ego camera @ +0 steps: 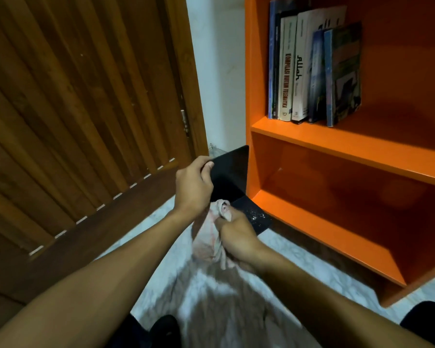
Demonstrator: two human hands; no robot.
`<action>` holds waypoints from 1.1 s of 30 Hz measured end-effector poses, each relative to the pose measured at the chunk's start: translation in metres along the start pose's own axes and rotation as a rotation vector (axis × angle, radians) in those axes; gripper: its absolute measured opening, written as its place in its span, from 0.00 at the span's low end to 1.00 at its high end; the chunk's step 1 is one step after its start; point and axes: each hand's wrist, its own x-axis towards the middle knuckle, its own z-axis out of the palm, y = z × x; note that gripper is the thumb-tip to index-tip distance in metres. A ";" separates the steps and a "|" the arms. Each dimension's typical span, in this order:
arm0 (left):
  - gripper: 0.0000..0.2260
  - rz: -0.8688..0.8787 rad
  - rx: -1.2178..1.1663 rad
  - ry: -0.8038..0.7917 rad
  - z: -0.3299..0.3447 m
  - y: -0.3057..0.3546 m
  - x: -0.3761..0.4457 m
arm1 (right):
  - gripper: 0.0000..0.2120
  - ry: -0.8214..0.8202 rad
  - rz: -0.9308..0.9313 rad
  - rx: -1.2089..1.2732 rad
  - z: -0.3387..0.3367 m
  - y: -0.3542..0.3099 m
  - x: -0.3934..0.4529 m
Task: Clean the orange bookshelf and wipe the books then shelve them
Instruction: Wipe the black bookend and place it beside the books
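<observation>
The orange bookshelf [337, 144] fills the right side of the head view. Several books [312, 71] stand upright on its upper shelf, leaning slightly. The lower shelf holds nothing. In front of the shelf's left edge, my left hand [192, 187] grips the top corner of a black L-shaped bookend [230, 174]. Its flat base [255, 217] carries white dust specks. My right hand [236, 234] is closed around a pale pinkish cloth [207, 237], pressed against the bookend's base.
A brown slatted wooden door [73, 109] stands at the left, with a strip of white wall [219, 71] between it and the shelf. The floor [211, 285] is pale marbled tile. Dark clothing shows at the bottom edge.
</observation>
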 end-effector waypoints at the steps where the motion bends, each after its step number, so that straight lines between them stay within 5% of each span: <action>1: 0.10 -0.004 0.018 -0.003 -0.003 -0.002 0.001 | 0.08 -0.015 0.001 -0.020 -0.009 -0.007 0.001; 5: 0.09 -0.027 0.023 -0.017 -0.009 -0.010 0.003 | 0.10 0.013 0.018 -0.127 -0.063 -0.031 0.011; 9: 0.09 0.010 0.010 -0.022 -0.007 -0.011 0.003 | 0.07 0.215 -0.069 -0.677 -0.102 -0.029 0.026; 16: 0.08 0.123 -0.093 0.060 0.010 0.020 -0.007 | 0.32 0.254 0.018 -1.221 -0.071 0.019 0.036; 26: 0.09 -0.021 -0.145 0.008 0.019 0.022 -0.008 | 0.35 0.020 -0.344 -1.253 -0.013 0.060 0.012; 33: 0.08 -0.027 -0.108 0.001 0.018 0.006 -0.003 | 0.23 -0.127 -0.646 -0.833 -0.003 0.089 -0.008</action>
